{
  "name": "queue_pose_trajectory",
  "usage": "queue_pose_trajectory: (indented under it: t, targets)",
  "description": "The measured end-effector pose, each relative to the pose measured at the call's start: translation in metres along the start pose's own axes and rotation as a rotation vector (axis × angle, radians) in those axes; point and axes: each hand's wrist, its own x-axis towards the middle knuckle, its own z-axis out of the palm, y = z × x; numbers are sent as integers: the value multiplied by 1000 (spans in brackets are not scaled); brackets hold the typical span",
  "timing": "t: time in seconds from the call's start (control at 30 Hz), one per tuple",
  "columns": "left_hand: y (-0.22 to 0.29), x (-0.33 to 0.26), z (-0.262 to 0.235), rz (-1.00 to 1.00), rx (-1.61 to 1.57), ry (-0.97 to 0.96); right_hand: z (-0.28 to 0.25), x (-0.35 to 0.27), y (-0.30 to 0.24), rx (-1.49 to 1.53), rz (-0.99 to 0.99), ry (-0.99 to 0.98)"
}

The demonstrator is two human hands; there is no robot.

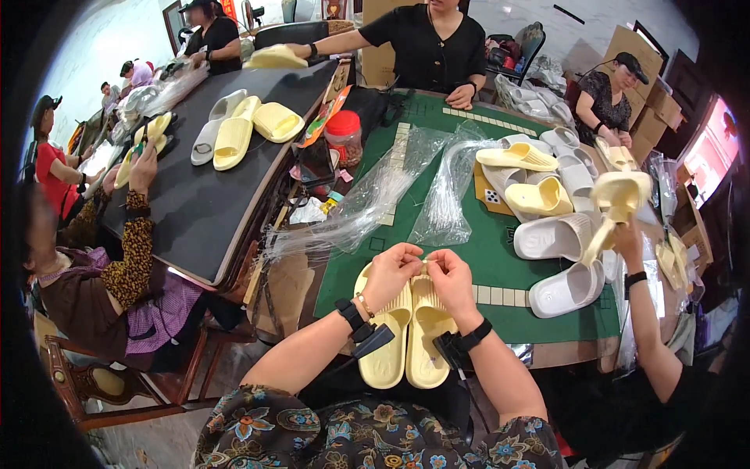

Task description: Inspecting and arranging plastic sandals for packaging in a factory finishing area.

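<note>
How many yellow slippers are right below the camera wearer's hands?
2. The left slipper is below the left hand; the right slipper is beside it, below the right hand. The hands hide a bit, but I see no third.

Green table (pixel 488 254) — clear plastic bags (pixel 447 195), white slippers (pixel 569 291); dark table (pixel 234 205) alongside — grey slippers (pixel 208 142), yellow slippers (pixel 232 147).

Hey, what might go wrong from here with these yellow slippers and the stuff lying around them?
The pair of yellow slippers reaches past the near edge of the green mat, so it could slip down if the left hand and right hand lost control of it. The loose clear strands fan out past the mat's left edge and might snag or tangle. On the right, the overlapping slippers might slide if bumped.
</note>
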Motion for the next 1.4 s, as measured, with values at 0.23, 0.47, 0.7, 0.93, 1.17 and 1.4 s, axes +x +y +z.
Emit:
queue_pose_trajectory:
  t: [0.23, 0.47, 0.7, 0.93, 1.17, 1.4]
  targets:
    - [2, -1, 3, 35, 81, 16, -3, 1, 4, 65, 10, -23]
    - [11, -5, 3, 45, 126, 37, -3, 1, 0, -12, 24, -63]
    - [8, -5, 3, 76, 152, 48, -3, 2, 7, -65, -5, -110]
    - [4, -4, 3, 100, 163, 34, -7, 1, 13, 86, 27, -11]
    - [12, -4, 2, 129, 338, -18, -8, -1, 10, 150, 41, 25]
    - [9, -3, 4, 151, 334, 18, -8, 0, 12, 90, 55, -20]
